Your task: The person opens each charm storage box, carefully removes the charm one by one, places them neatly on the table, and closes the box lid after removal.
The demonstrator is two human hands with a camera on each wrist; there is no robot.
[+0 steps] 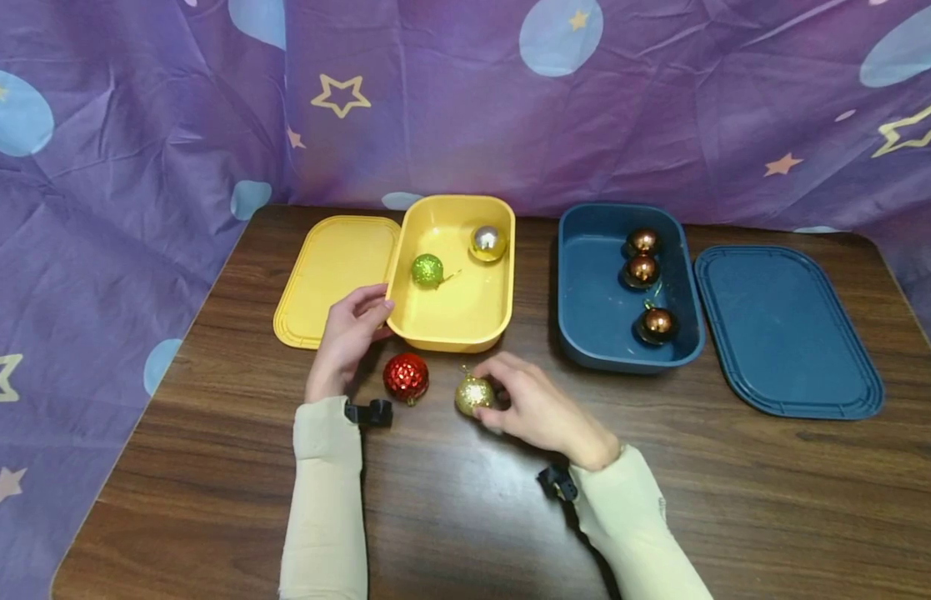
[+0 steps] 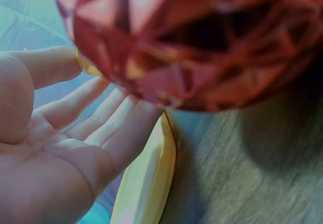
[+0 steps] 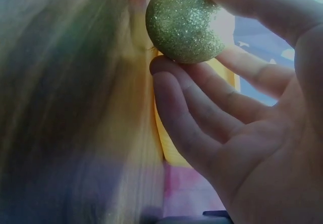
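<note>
My left hand (image 1: 351,329) is at the left wall of the yellow box (image 1: 453,343), thumb touching near its rim. Its fingers look fairly straight in the left wrist view, though the red bauble (image 2: 197,47) hides their tips. That faceted bauble sits on the table just right of my left wrist. In front of the yellow box, my right hand (image 1: 536,407) grips a gold glitter bauble (image 1: 474,395) between thumb and fingers. Inside the yellow box lie a green glitter bauble (image 1: 427,270) and a shiny silver-gold bauble (image 1: 488,242).
A blue box (image 1: 596,292) to the right holds three bronze baubles (image 1: 656,325). The blue lid (image 1: 791,333) lies flat beyond it. At the left, the yellow lid (image 1: 333,275) lies beside the yellow box. A purple starry cloth (image 1: 450,125) hangs behind the wooden table (image 1: 450,517).
</note>
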